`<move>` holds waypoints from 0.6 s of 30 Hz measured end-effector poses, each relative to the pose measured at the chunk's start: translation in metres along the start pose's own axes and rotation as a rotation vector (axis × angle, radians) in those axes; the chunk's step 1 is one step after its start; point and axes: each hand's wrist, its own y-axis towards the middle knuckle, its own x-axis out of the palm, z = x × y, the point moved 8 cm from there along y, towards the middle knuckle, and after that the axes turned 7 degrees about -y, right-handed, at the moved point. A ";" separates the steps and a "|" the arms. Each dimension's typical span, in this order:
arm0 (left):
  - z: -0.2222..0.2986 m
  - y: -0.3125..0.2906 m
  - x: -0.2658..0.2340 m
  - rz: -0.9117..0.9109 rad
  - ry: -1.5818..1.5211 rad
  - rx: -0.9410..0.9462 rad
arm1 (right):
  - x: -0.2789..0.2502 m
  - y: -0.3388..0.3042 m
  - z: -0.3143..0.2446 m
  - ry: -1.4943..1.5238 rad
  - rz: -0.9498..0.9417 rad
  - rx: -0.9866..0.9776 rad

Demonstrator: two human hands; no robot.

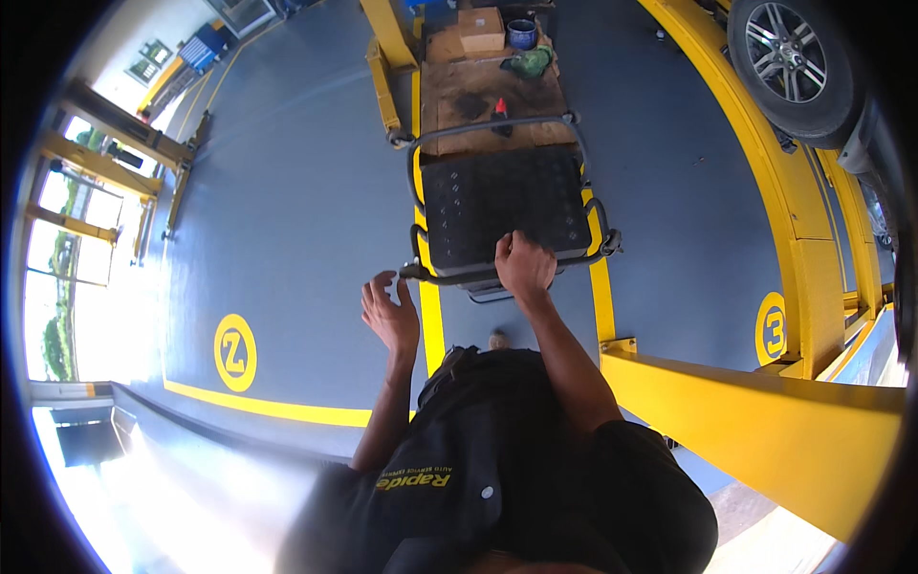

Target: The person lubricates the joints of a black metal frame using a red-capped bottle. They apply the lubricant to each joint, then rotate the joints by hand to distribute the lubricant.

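Below me stands a tool trolley with a flat black top (502,196) and a dark tubular handle rail (459,280) along its near side. My right hand (526,265) is closed in a fist over the near edge of the black top, crossing the rail. What its fingers hold, if anything, is hidden beneath the hand. To the left, my left hand (390,311) is raised with its fingers apart and slightly curled. It holds nothing, and its fingertips are close to the black left end of the rail (411,272).
Beyond the trolley, a cardboard-covered surface (449,86) bears a carton (481,30), a blue pot (522,34), a green cloth (529,63) and a red-tipped item (501,108). Yellow lift posts (387,33) and a low yellow arm (746,421) flank me. A vehicle wheel (789,57) is at far right.
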 end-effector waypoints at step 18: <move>-0.025 0.006 0.009 0.010 -0.067 -0.085 | 0.008 0.001 0.000 -0.135 -0.080 -0.011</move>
